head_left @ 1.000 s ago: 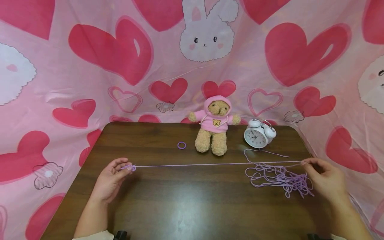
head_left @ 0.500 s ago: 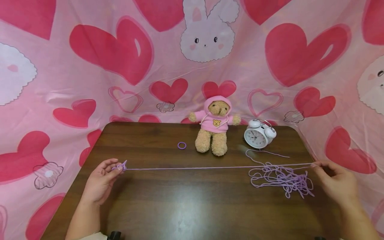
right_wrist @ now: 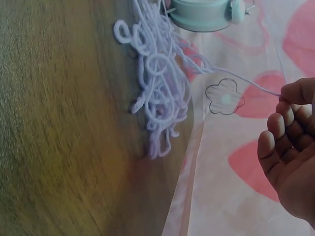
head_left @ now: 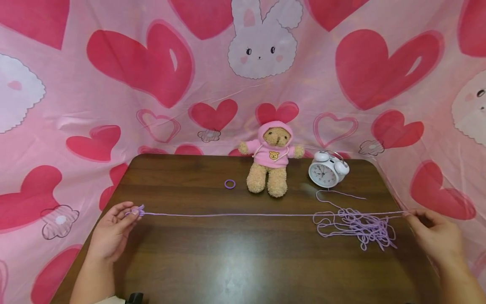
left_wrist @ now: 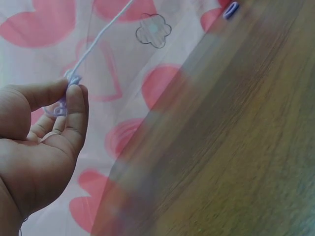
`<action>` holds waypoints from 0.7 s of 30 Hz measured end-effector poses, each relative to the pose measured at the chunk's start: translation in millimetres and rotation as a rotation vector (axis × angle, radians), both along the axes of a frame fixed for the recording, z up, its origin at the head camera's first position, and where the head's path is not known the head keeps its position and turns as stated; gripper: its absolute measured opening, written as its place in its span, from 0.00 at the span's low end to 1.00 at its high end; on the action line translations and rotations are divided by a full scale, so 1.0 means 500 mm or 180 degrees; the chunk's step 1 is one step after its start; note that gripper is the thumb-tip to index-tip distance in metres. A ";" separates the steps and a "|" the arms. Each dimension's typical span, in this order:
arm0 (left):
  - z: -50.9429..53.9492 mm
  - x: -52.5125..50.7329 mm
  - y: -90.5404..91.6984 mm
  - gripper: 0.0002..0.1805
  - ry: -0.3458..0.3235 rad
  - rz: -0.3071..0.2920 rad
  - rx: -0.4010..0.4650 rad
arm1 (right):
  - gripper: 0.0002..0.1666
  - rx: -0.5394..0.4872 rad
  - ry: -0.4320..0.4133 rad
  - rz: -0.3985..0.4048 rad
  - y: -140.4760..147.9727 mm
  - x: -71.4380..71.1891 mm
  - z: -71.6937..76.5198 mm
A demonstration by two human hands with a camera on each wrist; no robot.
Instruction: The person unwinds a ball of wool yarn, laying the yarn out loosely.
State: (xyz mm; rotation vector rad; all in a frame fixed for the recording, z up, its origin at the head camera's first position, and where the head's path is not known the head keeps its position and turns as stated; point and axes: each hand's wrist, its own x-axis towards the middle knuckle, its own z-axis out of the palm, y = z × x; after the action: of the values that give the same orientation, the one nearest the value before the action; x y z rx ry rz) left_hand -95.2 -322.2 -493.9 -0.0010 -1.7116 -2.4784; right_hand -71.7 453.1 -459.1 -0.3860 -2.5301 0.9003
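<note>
Between my two hands a strand of lilac yarn runs nearly straight across the table. At the table's left side, my left hand pinches a small looped bunch of this yarn between thumb and index finger. My right hand pinches the strand's other end between thumb and fingertip, over the right table edge. From that hand a second length of yarn leads to a loose, tangled pile lying on the table just left of it.
A purple ring lies at the back middle of the brown table. Right of it sits a teddy bear in a pink hoodie, then a white alarm clock. A pink heart-patterned cloth hangs behind.
Both hands have moved apart, the left one further left and the right one further right. The strand between them has become longer.
</note>
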 end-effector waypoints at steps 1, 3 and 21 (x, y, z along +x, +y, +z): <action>0.000 0.001 -0.004 0.16 0.0001 0.0012 0.0002 | 0.11 0.0039 -0.0042 0.0002 0.003 0.000 0.000; 0.002 0.003 -0.009 0.15 -0.0001 0.0027 0.0000 | 0.08 0.0019 -0.0075 -0.0011 0.006 0.000 -0.002; -0.005 0.002 0.012 0.14 -0.0160 0.0057 -0.0324 | 0.11 0.0698 -0.0622 0.0761 0.023 -0.025 -0.064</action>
State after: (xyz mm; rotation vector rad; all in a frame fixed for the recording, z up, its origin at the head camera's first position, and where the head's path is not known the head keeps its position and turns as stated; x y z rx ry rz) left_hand -94.0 -316.3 -496.7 0.0668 -1.8476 -2.3956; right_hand -84.1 464.4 -491.0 -0.1084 -2.8648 0.6838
